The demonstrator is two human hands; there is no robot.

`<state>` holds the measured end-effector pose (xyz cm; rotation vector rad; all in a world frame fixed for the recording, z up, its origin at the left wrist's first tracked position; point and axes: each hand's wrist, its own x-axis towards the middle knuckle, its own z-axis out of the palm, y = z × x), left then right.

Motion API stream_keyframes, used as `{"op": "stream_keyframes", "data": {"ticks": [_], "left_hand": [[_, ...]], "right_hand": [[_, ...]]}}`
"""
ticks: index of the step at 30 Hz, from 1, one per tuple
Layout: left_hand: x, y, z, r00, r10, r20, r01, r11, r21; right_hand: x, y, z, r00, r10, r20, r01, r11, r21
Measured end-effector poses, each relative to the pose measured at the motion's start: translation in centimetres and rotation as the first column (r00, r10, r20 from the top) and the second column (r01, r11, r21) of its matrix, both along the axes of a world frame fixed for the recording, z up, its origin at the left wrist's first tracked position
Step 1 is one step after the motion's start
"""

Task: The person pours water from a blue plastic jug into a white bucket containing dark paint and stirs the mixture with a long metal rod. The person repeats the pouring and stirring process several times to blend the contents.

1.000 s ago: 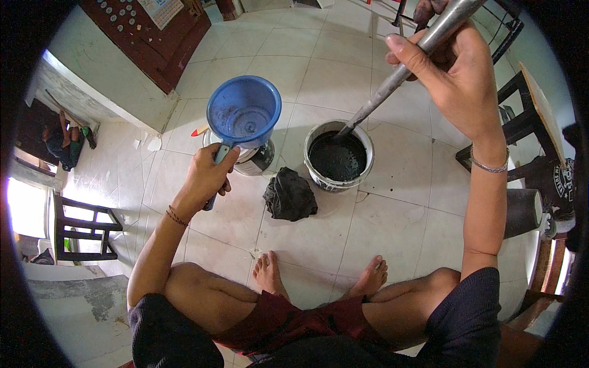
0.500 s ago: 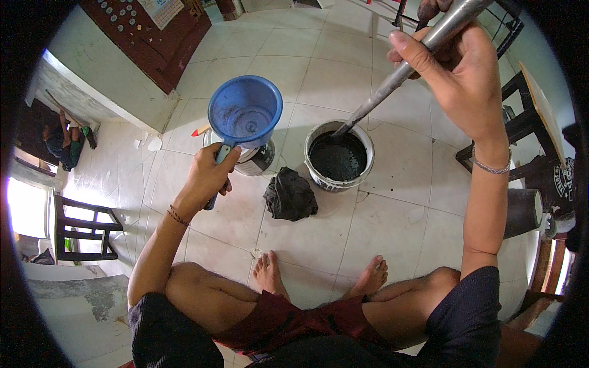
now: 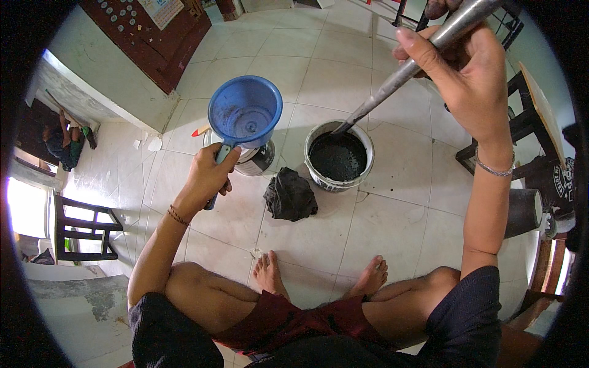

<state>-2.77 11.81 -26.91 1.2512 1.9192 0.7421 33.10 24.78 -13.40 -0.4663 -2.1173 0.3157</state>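
My left hand [image 3: 211, 172] is closed round the handle of a blue plastic dipper [image 3: 236, 115], held bowl-side up, with dark smears inside it. In my right hand [image 3: 475, 92], raised at the upper right, is a long grey metal pipe [image 3: 392, 84] slanting down to the left. Its lower end dips into dark, thick liquid [image 3: 337, 161] in a white bucket [image 3: 370, 165] on the floor. Beside the bucket lies a crumpled black bag or cloth [image 3: 290, 195]. A white can [image 3: 262, 161] is partly hidden under the dipper, with a red-tipped handle [image 3: 199, 131] next to it.
Pale floor tiles [image 3: 392, 227] carry a few dark specks near the bucket. A dark wooden chair [image 3: 86, 228] stands at the left, and a black-framed piece of furniture [image 3: 531, 116] at the right. Someone sits at the far left [image 3: 61, 141]. My bare feet [image 3: 270, 273] flank the near floor.
My right hand has shifted slightly right, carrying the pipe's upper end with it; the lower end stays in the bucket. My left hand and the dipper look unmoved.
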Motion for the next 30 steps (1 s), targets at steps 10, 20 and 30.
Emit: {"op": "stream_keyframes", "data": {"ticks": [10,20,30], "left_hand": [[0.0,0.0,-0.1,1.0,0.012,-0.012,-0.012,1.0,-0.01],[0.1,0.1,-0.3,0.998,-0.014,-0.065,0.014,1.0,0.004],[0.5,0.4,-0.6,0.995,-0.045,-0.09,0.045,0.999,0.003]], "right_hand": [[-2.0,-3.1,1.0,0.969,-0.224,-0.109,0.206,0.966,-0.155],[-2.1,-3.1,0.7,0.963,-0.254,-0.095,0.243,0.964,-0.111],[-1.8,-3.2,1.2,0.966,-0.224,-0.132,0.199,0.963,-0.181]]}}
